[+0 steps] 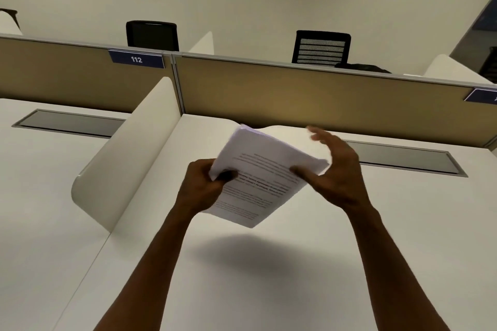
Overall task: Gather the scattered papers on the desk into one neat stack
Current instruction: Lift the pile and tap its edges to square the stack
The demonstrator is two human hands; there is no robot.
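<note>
A stack of white printed papers [262, 172] hangs tilted in the air above the white desk [269, 277], casting a shadow below it. My left hand [204, 185] grips the stack's left edge, thumb on top of the print. My right hand [333, 172] is at the stack's right edge, thumb pressed on the top sheet, fingers spread and lifted behind the papers. The sheets' edges look roughly aligned. No loose papers show elsewhere on the desk.
A curved white side divider [126, 158] stands left of the desk. A tan partition [309, 94] runs along the back, with a grey cable tray [403, 158] in front of it. Two black chairs [321, 47] sit beyond.
</note>
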